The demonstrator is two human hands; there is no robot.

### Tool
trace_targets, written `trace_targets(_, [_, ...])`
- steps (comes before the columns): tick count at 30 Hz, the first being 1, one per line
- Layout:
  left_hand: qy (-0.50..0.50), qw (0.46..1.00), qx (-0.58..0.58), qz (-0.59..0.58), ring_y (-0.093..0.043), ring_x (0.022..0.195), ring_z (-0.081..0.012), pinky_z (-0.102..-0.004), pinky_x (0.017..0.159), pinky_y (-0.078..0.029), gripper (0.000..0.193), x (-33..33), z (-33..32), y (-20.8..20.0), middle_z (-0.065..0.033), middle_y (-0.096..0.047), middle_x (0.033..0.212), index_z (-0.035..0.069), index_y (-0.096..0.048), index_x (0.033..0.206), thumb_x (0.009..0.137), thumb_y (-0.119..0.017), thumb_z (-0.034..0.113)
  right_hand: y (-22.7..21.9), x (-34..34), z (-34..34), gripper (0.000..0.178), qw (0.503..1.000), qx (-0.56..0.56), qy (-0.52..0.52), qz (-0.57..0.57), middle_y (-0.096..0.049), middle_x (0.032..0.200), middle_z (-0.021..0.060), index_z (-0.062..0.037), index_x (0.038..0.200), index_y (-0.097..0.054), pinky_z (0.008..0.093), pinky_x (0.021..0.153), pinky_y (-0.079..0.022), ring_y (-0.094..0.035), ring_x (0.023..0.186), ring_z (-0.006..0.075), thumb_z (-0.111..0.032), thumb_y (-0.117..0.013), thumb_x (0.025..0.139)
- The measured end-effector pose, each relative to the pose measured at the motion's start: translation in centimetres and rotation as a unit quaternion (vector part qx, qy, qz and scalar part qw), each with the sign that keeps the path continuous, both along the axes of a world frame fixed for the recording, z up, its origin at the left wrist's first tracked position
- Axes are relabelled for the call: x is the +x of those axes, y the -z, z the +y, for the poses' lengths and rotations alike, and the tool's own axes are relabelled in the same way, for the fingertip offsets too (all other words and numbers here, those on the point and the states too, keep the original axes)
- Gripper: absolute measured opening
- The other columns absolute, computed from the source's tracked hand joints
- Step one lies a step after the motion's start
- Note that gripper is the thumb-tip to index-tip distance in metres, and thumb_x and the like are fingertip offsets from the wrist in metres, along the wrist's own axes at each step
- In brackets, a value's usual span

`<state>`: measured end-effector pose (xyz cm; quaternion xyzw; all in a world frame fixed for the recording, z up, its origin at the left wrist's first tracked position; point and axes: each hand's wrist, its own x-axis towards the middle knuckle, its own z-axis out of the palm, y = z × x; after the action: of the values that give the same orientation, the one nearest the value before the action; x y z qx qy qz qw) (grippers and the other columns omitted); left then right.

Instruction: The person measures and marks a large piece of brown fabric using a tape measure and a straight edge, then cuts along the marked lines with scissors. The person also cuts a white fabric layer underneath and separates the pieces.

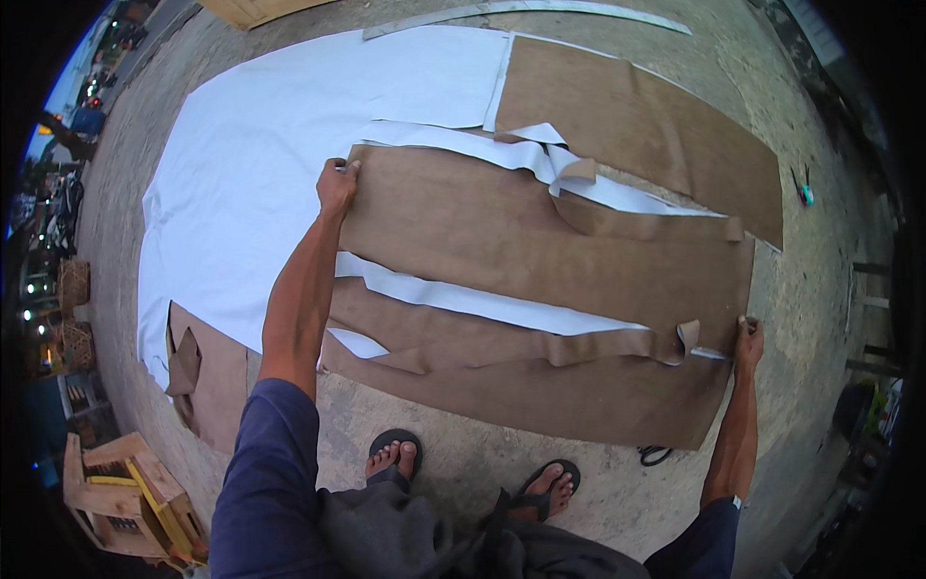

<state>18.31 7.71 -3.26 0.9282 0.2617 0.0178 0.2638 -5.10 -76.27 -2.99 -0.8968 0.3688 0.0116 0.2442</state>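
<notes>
A brown panel of leather-like sheet point(521, 222) with white backing lies stretched between my hands over the ground. My left hand point(338, 186) pinches its far left corner. At its right edge, my right hand point(749, 343) is closed on the panel's rim. Narrow strips, brown on one face and white on the other, lie along it: one curled strip point(617, 222) on the far side and another strip point(502, 307) across the nearer part. Beneath and to the left spreads a large white-faced sheet point(241, 164). A second brown panel point(637, 125) rests beyond, at the far right.
Black-handled scissors point(654, 454) lie by the near right edge of the sheet. A small teal-handled tool point(805, 193) is on the concrete at right. A long metal straightedge point(540, 8) lies at the far side. A wooden frame point(130, 492) stands at lower left.
</notes>
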Motion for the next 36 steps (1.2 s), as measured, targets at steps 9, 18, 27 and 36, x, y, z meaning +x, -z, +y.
trace_targets(9, [-0.047, 0.978, 0.158, -0.129, -0.053, 0.121, -0.0440, -0.0508, 0.106, -0.042, 0.041, -17.5, 5.5, -0.7, -0.0288, -0.059, 0.124, -0.007, -0.059, 0.126, 0.095, -0.063, 0.019, -3.3, -20.9, 13.8, 0.050, 0.987, -0.133, -0.064, 0.059, -0.052, 0.136, 0.0289, 0.0059, 0.142, -0.049, 0.0506, 0.107, -0.040, -0.049, 0.126, 0.0464, -0.026, -0.058, 0.104])
trace_targets(18, [-0.146, 0.984, 0.048, 0.089, -0.067, 0.105, -0.0422, -0.0491, 0.095, -0.051, 0.037, -35.7, 6.5, -7.1, -0.0261, -0.071, 0.108, -0.004, -0.069, 0.112, 0.091, -0.063, 0.025, -4.3, -29.1, 17.9, 0.046, 0.990, -0.117, -0.044, 0.068, -0.051, 0.137, 0.0259, 0.0016, 0.142, -0.050, 0.0501, 0.105, -0.042, -0.049, 0.126, 0.0438, -0.025, -0.057, 0.105])
trace_targets(27, [0.242, 0.948, 0.075, 0.190, -0.067, 0.105, -0.0396, -0.0466, 0.092, -0.052, 0.038, -24.0, 4.4, -13.5, -0.0230, -0.071, 0.109, 0.000, -0.069, 0.111, 0.097, -0.059, 0.034, -5.5, -26.5, 19.9, 0.053, 0.992, -0.073, 0.023, 0.097, -0.061, 0.127, 0.0264, 0.0013, 0.141, -0.052, 0.0462, 0.101, -0.047, -0.060, 0.119, 0.0420, -0.027, -0.067, 0.098])
trace_targets(36, [0.373, 0.906, 0.068, 0.187, -0.065, 0.100, -0.0429, -0.0510, 0.087, -0.051, 0.025, -18.6, 10.9, -6.7, -0.0239, -0.069, 0.101, -0.002, -0.068, 0.103, 0.096, -0.061, 0.020, -5.4, -19.3, 14.0, 0.050, 0.999, 0.000, 0.031, -0.037, -0.063, 0.133, 0.0257, 0.0033, 0.133, -0.061, 0.0450, 0.108, -0.044, -0.059, 0.124, 0.0401, -0.034, -0.062, 0.099])
